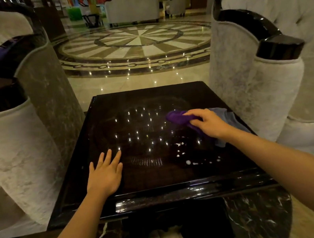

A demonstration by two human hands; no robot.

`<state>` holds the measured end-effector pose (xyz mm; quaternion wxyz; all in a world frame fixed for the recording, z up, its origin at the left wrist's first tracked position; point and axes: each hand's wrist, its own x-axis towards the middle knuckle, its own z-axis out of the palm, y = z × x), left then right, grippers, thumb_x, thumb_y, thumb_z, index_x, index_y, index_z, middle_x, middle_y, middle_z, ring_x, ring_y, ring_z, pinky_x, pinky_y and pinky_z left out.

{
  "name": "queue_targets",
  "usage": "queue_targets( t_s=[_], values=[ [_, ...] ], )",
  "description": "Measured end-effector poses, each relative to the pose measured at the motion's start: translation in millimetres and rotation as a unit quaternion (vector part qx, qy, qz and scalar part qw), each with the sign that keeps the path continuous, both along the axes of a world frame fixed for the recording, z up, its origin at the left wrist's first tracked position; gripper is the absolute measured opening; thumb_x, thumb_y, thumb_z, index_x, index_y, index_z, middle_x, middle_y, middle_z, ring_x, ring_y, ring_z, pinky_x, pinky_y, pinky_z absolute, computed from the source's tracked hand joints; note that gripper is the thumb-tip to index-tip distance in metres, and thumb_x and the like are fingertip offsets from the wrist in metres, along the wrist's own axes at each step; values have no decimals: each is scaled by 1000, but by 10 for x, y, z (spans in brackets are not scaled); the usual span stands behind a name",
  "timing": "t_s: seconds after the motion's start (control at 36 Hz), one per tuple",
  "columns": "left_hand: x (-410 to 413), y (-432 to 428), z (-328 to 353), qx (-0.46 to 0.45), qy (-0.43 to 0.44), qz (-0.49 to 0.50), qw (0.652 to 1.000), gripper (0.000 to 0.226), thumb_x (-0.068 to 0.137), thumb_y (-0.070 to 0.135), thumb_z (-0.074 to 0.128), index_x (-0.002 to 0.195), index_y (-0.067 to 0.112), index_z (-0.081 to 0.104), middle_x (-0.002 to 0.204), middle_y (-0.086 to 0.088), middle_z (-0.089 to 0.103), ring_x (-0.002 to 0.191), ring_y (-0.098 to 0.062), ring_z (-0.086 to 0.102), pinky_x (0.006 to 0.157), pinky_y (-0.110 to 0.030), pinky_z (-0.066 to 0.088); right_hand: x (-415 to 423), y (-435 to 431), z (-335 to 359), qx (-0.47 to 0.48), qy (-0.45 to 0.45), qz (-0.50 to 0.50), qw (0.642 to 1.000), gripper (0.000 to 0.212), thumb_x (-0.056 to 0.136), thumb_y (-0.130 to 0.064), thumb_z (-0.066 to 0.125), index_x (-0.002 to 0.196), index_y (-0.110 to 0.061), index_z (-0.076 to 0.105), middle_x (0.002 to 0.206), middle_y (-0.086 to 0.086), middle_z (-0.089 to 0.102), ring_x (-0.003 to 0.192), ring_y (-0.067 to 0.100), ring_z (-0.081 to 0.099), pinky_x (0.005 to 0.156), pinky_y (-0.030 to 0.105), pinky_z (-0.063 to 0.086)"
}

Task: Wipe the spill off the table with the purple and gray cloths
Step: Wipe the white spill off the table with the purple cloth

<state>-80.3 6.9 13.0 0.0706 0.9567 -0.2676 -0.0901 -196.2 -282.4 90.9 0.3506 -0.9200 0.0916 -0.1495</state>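
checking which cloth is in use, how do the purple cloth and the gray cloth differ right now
The purple cloth is bunched under the right hand, which grips it; the gray cloth lies looser, mostly behind that hand and wrist. The purple one is vivid and reaches farther toward the table's middle; the gray one is pale, near the right edge. Both rest on the dark table.

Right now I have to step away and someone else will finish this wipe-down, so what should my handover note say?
Left hand: flat on the table, holding nothing.
Right hand: gripping the purple cloth at the table's right side.
Gray cloth: lying under and behind the right hand, by the right edge.
Spill: white droplets near the front right, not yet wiped.
Left to do: wipe the droplets with both cloths.
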Motion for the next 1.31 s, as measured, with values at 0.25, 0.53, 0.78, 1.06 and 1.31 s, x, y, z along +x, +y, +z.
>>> queue_targets(
  t_s=[0.25,0.53,0.78,1.06,1.31],
  values=[
    [24,14,-53,7,-7,-2,1000,50,99,39,14,147,31,0,159,0,-3,146,-20,-7,118,-46,1,453,-267,-522,-111,145,-36,983,36,94,-21,48,130,-20,48,143,12,42,132,33,34,114,42,24],
    [22,18,-69,3,-12,-1,1000,50,99,39,15,147,31,2,159,0,-1,146,-20,-5,118,-47,2,301,-335,-568,-190,221,70,954,41,98,-35,36,139,-35,31,156,1,18,142,23,18,115,36,16],
    [5,4,-67,-1,-8,2,1000,50,99,39,15,147,31,3,159,0,-1,146,-20,-5,118,-47,1,-42,-229,-642,-210,196,82,954,40,97,-37,36,137,-40,32,155,-4,21,141,20,21,113,37,22],
    [-21,14,-35,1,-6,7,1000,50,99,39,14,147,30,3,159,-2,-1,146,-22,-5,118,-48,1,-383,187,-657,-217,169,96,957,41,96,-39,40,136,-39,34,153,-5,26,137,21,26,109,44,29],
    [-29,18,-21,1,0,4,1000,50,99,38,13,147,29,3,159,-2,-1,146,-22,-4,118,-48,1,-718,743,-682,-239,98,97,961,39,95,-32,44,134,-34,42,147,-3,38,115,24,42,95,36,38]
  ],
)
